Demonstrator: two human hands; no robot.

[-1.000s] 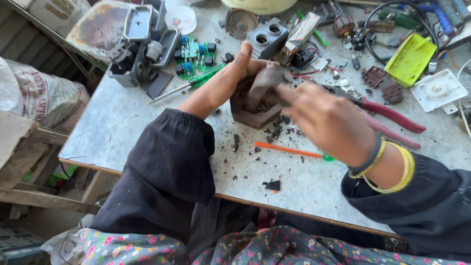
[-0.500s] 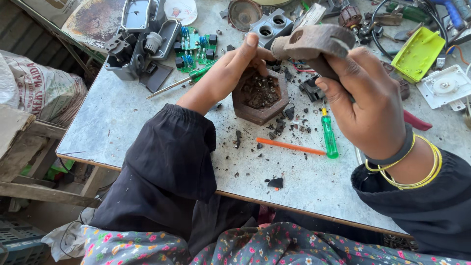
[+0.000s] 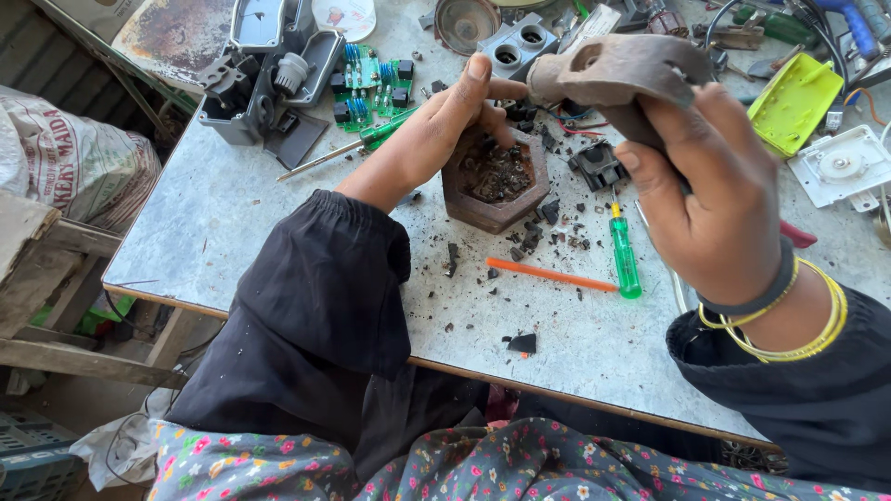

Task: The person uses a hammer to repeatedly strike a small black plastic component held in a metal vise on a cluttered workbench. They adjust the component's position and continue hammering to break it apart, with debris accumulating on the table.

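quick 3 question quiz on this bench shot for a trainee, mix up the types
1. True or false: the right hand holds the brown cover lifted off the table.
2. The left hand steadies which thing? A) green circuit board B) hexagonal brown housing C) yellow lid
3. Fill in: the green screwdriver lies beside an ______ stick.

Key: 1 true; 2 B; 3 orange
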